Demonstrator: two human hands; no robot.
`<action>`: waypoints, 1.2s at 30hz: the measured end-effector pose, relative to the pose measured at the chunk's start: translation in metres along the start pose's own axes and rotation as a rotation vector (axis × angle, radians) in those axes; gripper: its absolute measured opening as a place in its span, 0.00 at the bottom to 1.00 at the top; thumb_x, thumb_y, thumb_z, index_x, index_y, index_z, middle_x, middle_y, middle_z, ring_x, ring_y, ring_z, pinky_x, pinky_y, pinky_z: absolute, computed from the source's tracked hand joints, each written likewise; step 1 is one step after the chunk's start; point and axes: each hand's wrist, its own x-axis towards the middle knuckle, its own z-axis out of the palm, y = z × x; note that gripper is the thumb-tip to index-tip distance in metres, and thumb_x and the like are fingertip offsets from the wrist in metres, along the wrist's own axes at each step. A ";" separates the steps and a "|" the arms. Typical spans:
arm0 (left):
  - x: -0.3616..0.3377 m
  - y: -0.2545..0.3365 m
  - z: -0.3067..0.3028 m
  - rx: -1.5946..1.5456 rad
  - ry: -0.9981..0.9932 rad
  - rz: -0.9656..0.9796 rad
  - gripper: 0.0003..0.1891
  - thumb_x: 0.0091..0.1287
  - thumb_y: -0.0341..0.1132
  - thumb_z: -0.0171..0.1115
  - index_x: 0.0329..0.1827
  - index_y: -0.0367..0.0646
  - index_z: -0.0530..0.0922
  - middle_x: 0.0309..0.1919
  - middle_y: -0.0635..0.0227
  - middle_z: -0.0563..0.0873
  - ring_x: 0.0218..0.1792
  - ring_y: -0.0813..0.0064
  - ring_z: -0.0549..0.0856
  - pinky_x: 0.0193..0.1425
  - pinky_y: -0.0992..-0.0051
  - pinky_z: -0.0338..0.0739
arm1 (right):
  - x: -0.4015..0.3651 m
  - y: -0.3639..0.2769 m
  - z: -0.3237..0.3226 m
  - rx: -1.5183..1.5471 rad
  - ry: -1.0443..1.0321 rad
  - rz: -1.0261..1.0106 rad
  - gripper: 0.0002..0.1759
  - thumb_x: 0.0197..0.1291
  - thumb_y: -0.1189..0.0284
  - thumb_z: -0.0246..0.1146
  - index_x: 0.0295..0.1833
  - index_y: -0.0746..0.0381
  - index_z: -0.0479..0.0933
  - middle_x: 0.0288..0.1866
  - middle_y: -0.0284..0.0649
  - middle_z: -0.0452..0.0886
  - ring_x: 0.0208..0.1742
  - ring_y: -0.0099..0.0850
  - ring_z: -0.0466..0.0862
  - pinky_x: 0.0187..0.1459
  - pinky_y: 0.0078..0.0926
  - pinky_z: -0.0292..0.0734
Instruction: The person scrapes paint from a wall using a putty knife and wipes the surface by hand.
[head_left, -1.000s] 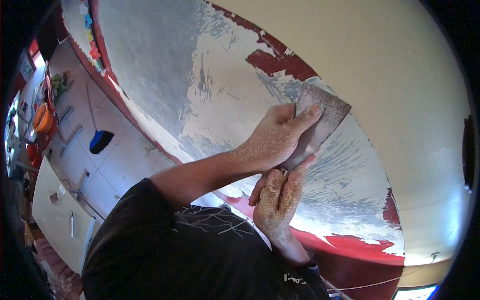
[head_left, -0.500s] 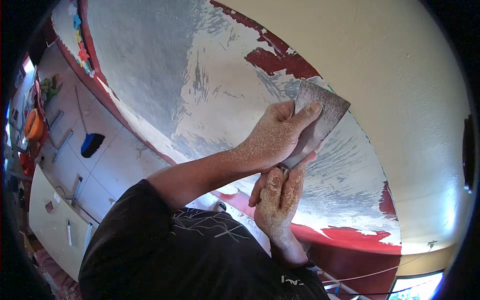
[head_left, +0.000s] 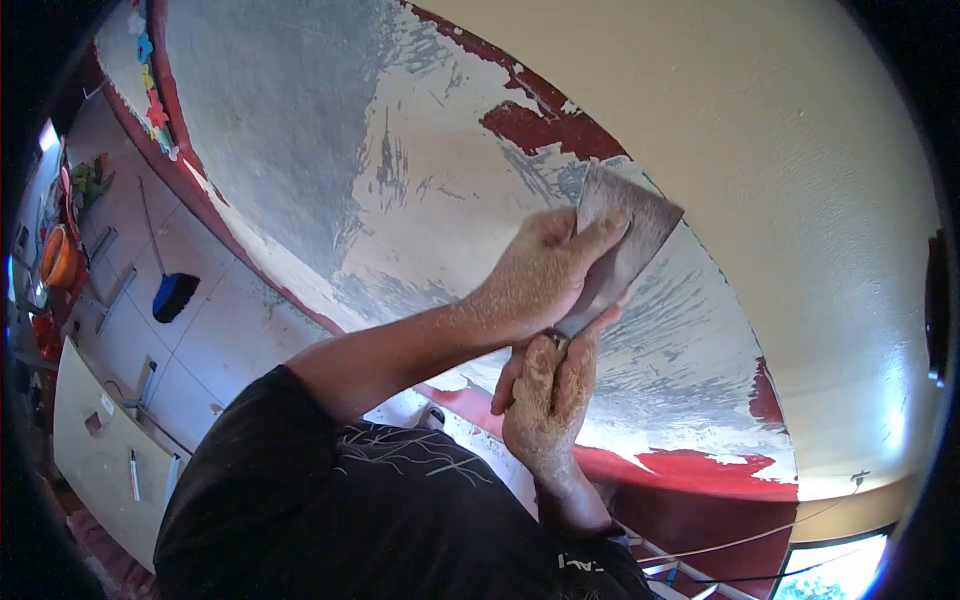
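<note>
Black sleeve (head_left: 300,480) lowest in view. Right hand (head_left: 545,400), dust-speckled, is closed around the handle of the scraper (head_left: 632,232). Just above it, left hand (head_left: 535,275) clamps the blade, fingers flat on it. Blade edge lies against the wall (head_left: 330,130), amid scraped grey patches, below the red paint (head_left: 535,125). Far left on the floor: blue brush (head_left: 175,295), orange bucket (head_left: 58,258).
</note>
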 end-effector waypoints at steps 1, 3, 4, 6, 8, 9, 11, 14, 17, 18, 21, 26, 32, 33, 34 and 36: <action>0.001 -0.001 -0.001 0.017 -0.007 0.005 0.20 0.71 0.49 0.53 0.33 0.38 0.73 0.22 0.67 0.79 0.21 0.81 0.79 0.23 0.81 0.76 | -0.001 0.002 -0.001 -0.014 -0.010 -0.015 0.38 0.68 0.77 0.43 0.72 0.72 0.25 0.29 0.38 0.70 0.20 0.19 0.69 0.21 0.17 0.66; 0.003 0.007 0.002 0.036 0.024 0.059 0.19 0.71 0.48 0.53 0.34 0.38 0.74 0.22 0.67 0.79 0.22 0.81 0.79 0.24 0.80 0.76 | 0.003 0.006 0.005 0.105 0.054 -0.063 0.36 0.68 0.77 0.43 0.72 0.73 0.29 0.28 0.37 0.69 0.20 0.19 0.68 0.21 0.16 0.65; 0.001 0.017 0.002 0.049 0.021 0.051 0.19 0.71 0.48 0.53 0.34 0.38 0.74 0.23 0.67 0.79 0.22 0.81 0.79 0.24 0.80 0.76 | 0.008 0.001 0.005 0.059 0.009 -0.061 0.33 0.68 0.78 0.43 0.72 0.74 0.35 0.29 0.36 0.69 0.21 0.18 0.68 0.22 0.16 0.65; 0.001 0.019 0.005 0.016 0.035 0.060 0.19 0.71 0.48 0.53 0.36 0.38 0.75 0.23 0.68 0.79 0.22 0.81 0.79 0.25 0.80 0.76 | 0.005 0.004 0.007 0.041 0.022 -0.078 0.36 0.70 0.75 0.42 0.73 0.64 0.27 0.26 0.36 0.67 0.16 0.19 0.66 0.17 0.16 0.64; -0.003 0.009 0.001 0.025 0.057 0.030 0.20 0.71 0.49 0.53 0.35 0.37 0.75 0.23 0.68 0.79 0.22 0.81 0.79 0.25 0.80 0.76 | 0.005 0.009 0.007 -0.011 0.008 -0.121 0.38 0.71 0.75 0.42 0.74 0.60 0.23 0.24 0.37 0.66 0.12 0.19 0.65 0.14 0.15 0.63; -0.002 0.009 -0.001 0.035 0.067 0.028 0.20 0.71 0.49 0.53 0.35 0.37 0.75 0.22 0.67 0.79 0.22 0.81 0.79 0.25 0.80 0.76 | 0.005 0.011 0.005 -0.056 -0.005 -0.145 0.38 0.71 0.75 0.41 0.74 0.60 0.23 0.24 0.37 0.66 0.12 0.20 0.65 0.14 0.15 0.63; -0.001 0.014 -0.005 0.049 0.038 0.027 0.20 0.70 0.50 0.54 0.35 0.39 0.75 0.23 0.68 0.79 0.22 0.80 0.79 0.24 0.79 0.77 | 0.003 0.007 0.011 -0.010 0.016 -0.063 0.38 0.71 0.75 0.41 0.74 0.60 0.23 0.24 0.37 0.67 0.11 0.20 0.65 0.14 0.15 0.63; -0.003 0.007 -0.006 0.068 0.006 -0.010 0.20 0.70 0.51 0.54 0.34 0.40 0.75 0.23 0.69 0.79 0.21 0.79 0.80 0.23 0.78 0.78 | 0.000 0.013 0.005 -0.111 -0.014 -0.085 0.38 0.71 0.74 0.42 0.74 0.61 0.23 0.23 0.38 0.67 0.11 0.20 0.66 0.14 0.16 0.64; 0.002 0.005 -0.008 0.142 0.012 0.044 0.22 0.69 0.53 0.53 0.34 0.39 0.75 0.20 0.68 0.79 0.19 0.78 0.80 0.22 0.78 0.77 | 0.000 0.010 0.008 0.023 0.035 -0.089 0.37 0.70 0.74 0.44 0.73 0.69 0.28 0.25 0.38 0.68 0.18 0.21 0.67 0.20 0.18 0.66; 0.005 0.008 -0.005 0.145 0.024 0.085 0.22 0.70 0.53 0.53 0.33 0.40 0.75 0.20 0.68 0.78 0.18 0.78 0.80 0.22 0.78 0.76 | 0.004 0.010 0.006 0.016 0.030 -0.063 0.36 0.69 0.75 0.46 0.72 0.73 0.32 0.29 0.39 0.69 0.24 0.23 0.69 0.27 0.21 0.67; -0.001 0.017 0.000 0.147 0.059 0.057 0.22 0.70 0.53 0.53 0.33 0.39 0.75 0.19 0.68 0.78 0.18 0.78 0.80 0.21 0.79 0.75 | -0.001 0.015 0.004 -0.110 0.048 -0.088 0.36 0.67 0.76 0.47 0.71 0.78 0.35 0.34 0.41 0.72 0.30 0.24 0.72 0.33 0.22 0.70; -0.001 0.019 -0.004 0.061 0.068 0.004 0.22 0.68 0.53 0.55 0.32 0.39 0.75 0.20 0.68 0.79 0.19 0.79 0.80 0.22 0.79 0.77 | 0.007 -0.004 0.020 0.084 0.050 -0.011 0.35 0.70 0.75 0.43 0.73 0.68 0.31 0.26 0.38 0.69 0.16 0.20 0.68 0.18 0.16 0.64; -0.001 0.013 -0.007 0.106 0.018 0.038 0.22 0.70 0.51 0.54 0.36 0.36 0.74 0.23 0.65 0.79 0.23 0.78 0.80 0.23 0.80 0.78 | -0.004 0.003 0.013 0.090 0.013 -0.004 0.37 0.71 0.76 0.42 0.75 0.59 0.25 0.22 0.36 0.65 0.11 0.19 0.63 0.12 0.16 0.63; 0.003 0.011 -0.010 0.153 -0.003 0.071 0.22 0.70 0.51 0.54 0.36 0.36 0.74 0.23 0.65 0.79 0.23 0.78 0.80 0.23 0.80 0.78 | 0.002 0.001 0.017 0.114 0.028 -0.017 0.37 0.71 0.76 0.42 0.75 0.59 0.25 0.22 0.36 0.65 0.11 0.19 0.63 0.12 0.16 0.63; 0.004 0.009 -0.011 0.194 -0.019 0.091 0.22 0.70 0.51 0.54 0.36 0.36 0.74 0.23 0.65 0.79 0.23 0.78 0.80 0.23 0.80 0.78 | 0.005 -0.001 0.019 0.137 0.046 -0.015 0.37 0.71 0.76 0.42 0.75 0.60 0.26 0.22 0.36 0.65 0.11 0.19 0.63 0.12 0.16 0.63; 0.001 0.013 -0.007 0.130 0.006 0.044 0.21 0.70 0.51 0.53 0.35 0.38 0.75 0.22 0.68 0.79 0.21 0.80 0.80 0.22 0.80 0.77 | 0.003 0.000 0.021 0.113 0.051 -0.016 0.37 0.71 0.75 0.42 0.75 0.60 0.26 0.22 0.36 0.65 0.12 0.19 0.63 0.12 0.16 0.63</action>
